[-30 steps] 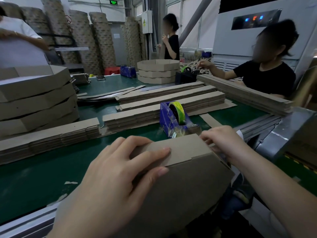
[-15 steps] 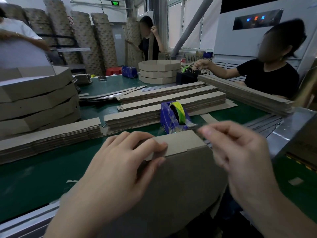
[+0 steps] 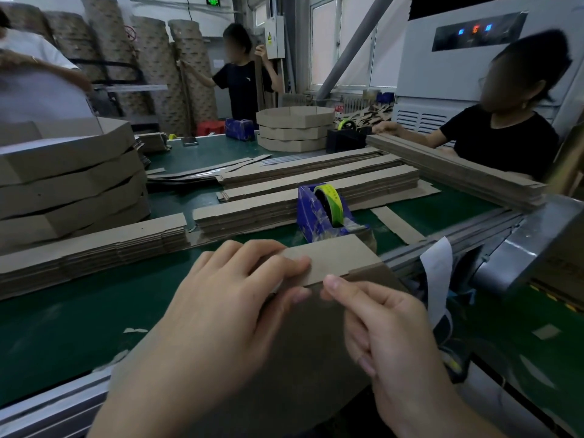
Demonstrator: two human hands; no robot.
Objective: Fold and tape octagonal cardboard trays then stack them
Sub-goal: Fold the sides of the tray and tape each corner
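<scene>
A brown cardboard tray [image 3: 344, 259] stands folded at the near edge of the green belt. My left hand [image 3: 227, 298] presses its overlapping flaps together, fingers on top and thumb on the near face. My right hand [image 3: 385, 330] pinches what looks like a clear strip of tape between thumb and forefinger at the seam, just right of my left thumb. A blue tape dispenser [image 3: 319, 213] with a yellow-green roll sits right behind the tray. Finished trays [image 3: 63, 181] are stacked at the left.
Piles of flat cardboard blanks [image 3: 94, 248] [image 3: 316, 191] lie across the green belt [image 3: 79, 311]. A second tray stack [image 3: 294, 128] stands at the far end. A person in black sits at the right, another stands at the back. A metal machine edge [image 3: 521, 248] is at the right.
My right hand left the dispenser side, swung up and back, and now sits at the tray's seam by my left thumb. My left hand has stayed on the flaps.
</scene>
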